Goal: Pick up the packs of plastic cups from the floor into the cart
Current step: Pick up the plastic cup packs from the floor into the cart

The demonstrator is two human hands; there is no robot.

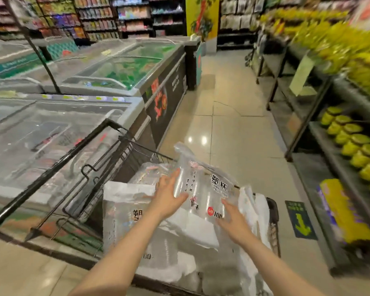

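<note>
The top pack of plastic cups [201, 184] is a clear, glossy plastic bag of stacked transparent cups, printed with black characters, a red round mark and the figure "100" near its lower end. It lies tilted on top of the load in the wire shopping cart [107, 167], its crimped upper end pointing away from the person.

The left hand [169, 195] rests flat against the pack's left side, fingers spread and extended, not curled around it. The right hand [235, 221] lies open against the pack's lower right end, fingers also extended. Neither hand closes on the pack; it sits between the two palms.

Pack count in the cart: at least three are distinguishable. One is the top pack; a second pack [124, 214] lies below the left forearm and shows the same black characters; a third pack [150, 171] lies beyond the left hand. Further clear bags overlap, so an exact total cannot be determined.

A glass-topped chest freezer [51, 133] stands just beside the cart on its left.
</note>
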